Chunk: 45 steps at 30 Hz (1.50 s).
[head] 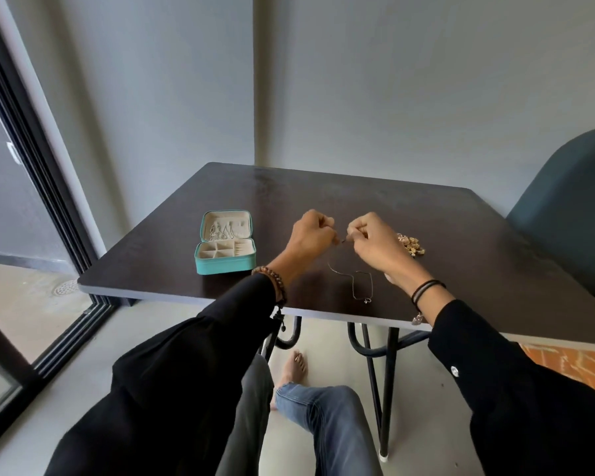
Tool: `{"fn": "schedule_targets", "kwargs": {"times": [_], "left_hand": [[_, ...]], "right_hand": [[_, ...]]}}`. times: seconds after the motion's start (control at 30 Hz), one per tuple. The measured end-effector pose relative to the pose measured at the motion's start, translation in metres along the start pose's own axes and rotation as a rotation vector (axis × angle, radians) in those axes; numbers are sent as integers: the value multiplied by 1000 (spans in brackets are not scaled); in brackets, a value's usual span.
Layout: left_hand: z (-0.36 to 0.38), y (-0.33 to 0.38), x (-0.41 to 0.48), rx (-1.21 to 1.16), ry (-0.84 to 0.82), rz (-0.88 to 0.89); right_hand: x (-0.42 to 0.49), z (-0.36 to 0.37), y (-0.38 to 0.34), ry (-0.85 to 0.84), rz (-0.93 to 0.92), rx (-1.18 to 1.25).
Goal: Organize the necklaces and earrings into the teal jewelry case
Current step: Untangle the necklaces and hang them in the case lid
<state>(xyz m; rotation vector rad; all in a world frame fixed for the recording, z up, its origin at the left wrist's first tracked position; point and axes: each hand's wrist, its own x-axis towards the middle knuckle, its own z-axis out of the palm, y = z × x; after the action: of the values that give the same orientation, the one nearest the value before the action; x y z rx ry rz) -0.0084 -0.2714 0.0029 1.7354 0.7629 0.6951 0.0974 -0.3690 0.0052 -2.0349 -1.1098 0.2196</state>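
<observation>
The teal jewelry case [226, 264] lies open on the left part of the dark table [478, 255]. Silver chains hang in its lid and its cream base is split into compartments. Right of the case, my left hand [311, 235] and my right hand [371, 242] are held close together above the table, each pinching an end of a thin silver necklace [356, 286]. The chain droops between them onto the table, with a small pendant near the front edge. A heap of gold jewelry [412, 245] lies just right of my right hand, partly hidden by it.
A dark teal chair [571, 214] stands at the table's right side. Grey walls meet in a corner behind the table. A sliding glass door [24, 201] runs along the left. My legs and a bare foot [294, 367] are under the front edge.
</observation>
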Motion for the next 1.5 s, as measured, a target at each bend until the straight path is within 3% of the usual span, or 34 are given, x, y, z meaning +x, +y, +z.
{"fn": "schedule_targets", "kwargs": {"times": [0.17, 0.27, 0.63, 0.83, 0.97, 1.27, 1.5], "left_hand": [[-15, 13, -2, -90, -121, -20], [-25, 19, -10, -134, -181, -36], [-52, 27, -21, 38, -218, -92], [-58, 44, -15, -467, -259, -97], [-61, 47, -10, -653, -250, -88], [-75, 52, -1, -727, -197, 6], [-89, 48, 4, -804, -81, 26]], "right_hand": [[-5, -9, -14, 25, 56, 484], [-11, -17, -25, 17, 35, 623], [-7, -40, -24, 117, 87, 758], [-6, -41, -7, 65, 139, 785], [-8, -35, 5, 1, 166, 794], [-18, -22, 16, -178, 115, 713], [-20, -17, 19, -174, 163, 724]]}}
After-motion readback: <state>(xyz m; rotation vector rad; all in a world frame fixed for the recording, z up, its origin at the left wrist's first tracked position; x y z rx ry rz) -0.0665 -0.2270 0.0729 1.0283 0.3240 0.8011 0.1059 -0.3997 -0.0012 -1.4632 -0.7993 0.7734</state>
